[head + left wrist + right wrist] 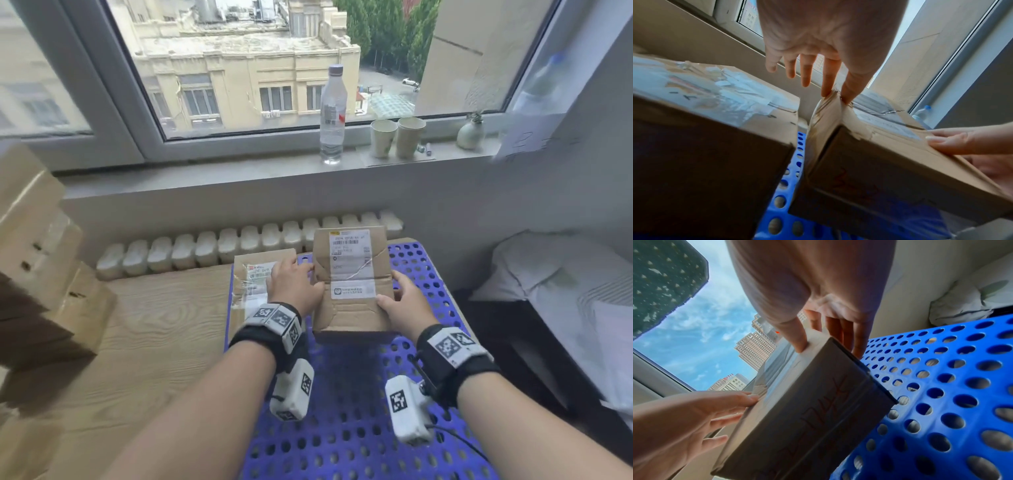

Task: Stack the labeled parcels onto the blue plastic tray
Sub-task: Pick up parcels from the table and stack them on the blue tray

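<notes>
A brown cardboard parcel (pixel 352 284) with a white shipping label is tilted low over the far part of the blue perforated tray (pixel 342 428); whether it touches the tray I cannot tell. My left hand (pixel 301 281) holds its left edge; in the left wrist view thumb and index finger of that hand (pixel 838 94) pinch the parcel (pixel 879 162) at its top left edge. My right hand (pixel 397 294) grips the right side, thumb on top (pixel 799 344), fingers down the side. A second taped, labeled parcel (pixel 253 277) sits at the tray's far left corner, close beside the held one.
More cardboard boxes (pixel 41 257) are stacked at the left on the wooden surface (pixel 154 325). A radiator (pixel 239 240) runs behind the tray. On the sill stand a water bottle (pixel 332 113), two paper cups (pixel 397 137) and a small vase (pixel 471 132). A bed with a pillow (pixel 555 274) lies to the right.
</notes>
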Tool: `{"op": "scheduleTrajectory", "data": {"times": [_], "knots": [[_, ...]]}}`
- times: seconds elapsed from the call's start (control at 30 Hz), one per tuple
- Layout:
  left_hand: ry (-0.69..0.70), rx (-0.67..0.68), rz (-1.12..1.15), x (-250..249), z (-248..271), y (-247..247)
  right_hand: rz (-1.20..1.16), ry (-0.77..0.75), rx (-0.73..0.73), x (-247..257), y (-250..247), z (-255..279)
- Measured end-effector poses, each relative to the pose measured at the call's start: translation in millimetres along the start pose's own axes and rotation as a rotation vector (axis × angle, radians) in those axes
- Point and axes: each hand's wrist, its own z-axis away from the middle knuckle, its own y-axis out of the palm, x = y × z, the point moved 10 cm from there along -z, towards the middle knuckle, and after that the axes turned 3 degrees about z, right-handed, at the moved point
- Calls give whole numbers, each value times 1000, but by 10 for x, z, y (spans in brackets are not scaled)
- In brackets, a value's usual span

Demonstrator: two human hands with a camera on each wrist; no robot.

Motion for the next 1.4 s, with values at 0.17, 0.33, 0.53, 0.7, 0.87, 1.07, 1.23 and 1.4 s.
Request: {"op": "scheduleTrajectory", "data": {"times": [0.17,0.33,0.53,0.7,0.87,1.07,1.23,1.4], "knots": [[-44,70,33,153,-64,185,50,49,97,-115,167,-204],[-49,34,64,241,-76,165,112,56,137,-188,273,-285],[-29,24,52,284,-118,102,191,43,128,-86,323,-384],[-26,10,44,296,-131,98,252,46,142,-65,351,-411],[-15,-7,29,268,-122,102,363,50,120,-74,366,-403],[-22,-1,13,233,-106,136,643,97,93,-16,405,-399],[28,100,-128,158,-70,180,1096,-87,77,266,463,-228],[60,126,-208,62,56,42,1238,-197,139,399,556,-20]]}}
